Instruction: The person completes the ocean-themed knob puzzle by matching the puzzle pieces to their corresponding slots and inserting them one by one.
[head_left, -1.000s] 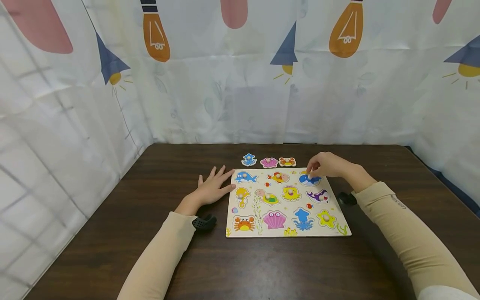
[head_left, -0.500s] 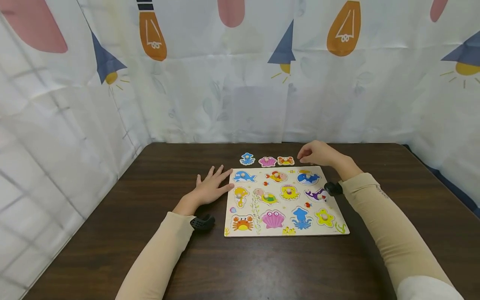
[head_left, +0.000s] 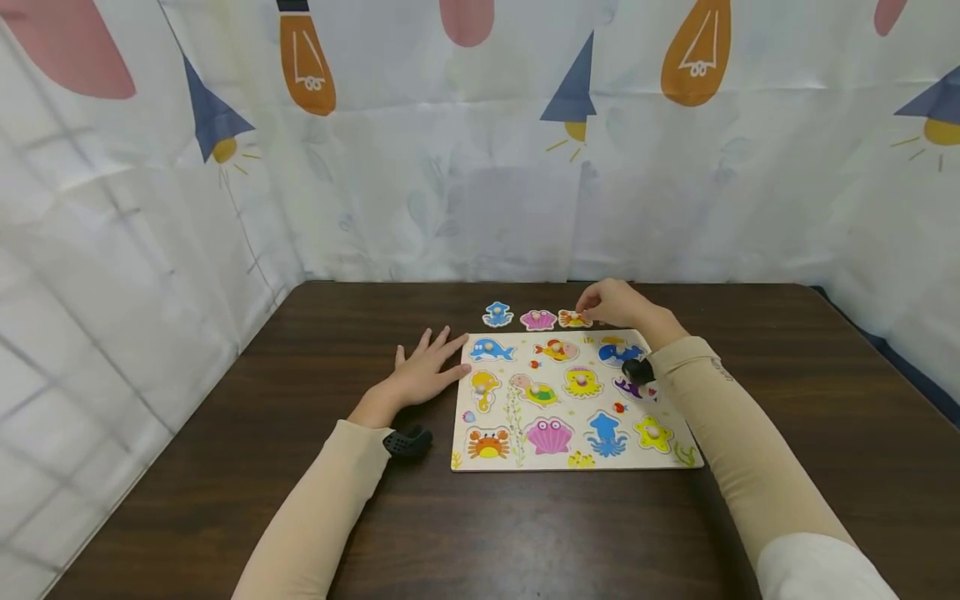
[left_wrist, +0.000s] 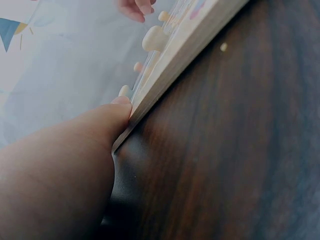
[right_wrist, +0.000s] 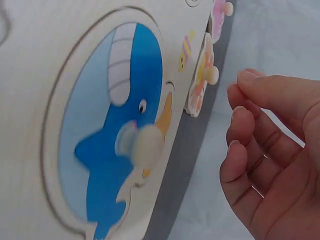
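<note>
In the head view a wooden sea-animal puzzle board (head_left: 525,462) lies on the table. My left hand (head_left: 420,377) rests spread at its left edge, thumb and index finger touching the rim. Beyond the far edge lie three knobbed pieces: a blue squid (head_left: 498,315), a pink shell (head_left: 537,320) and an orange crab (head_left: 569,319). Over the crab hovers my right hand (head_left: 617,303). In the right wrist view its loosely curled fingers and thumb stand just apart from the crab's knob (right_wrist: 212,75), holding nothing. A blue whale piece (right_wrist: 145,60) sits in its recess.
Other knobbed pieces fill the board, among them a turtle (head_left: 540,394), an octopus (head_left: 582,383) and a starfish (head_left: 653,435). Crab, shell and squid pictures show along its near row. A patterned white curtain (head_left: 510,200) hangs behind the dark table (head_left: 337,517).
My right hand has let go of the whale piece's knob and moved away and left, past the far edge, to the crab piece. My left hand keeps its place.
</note>
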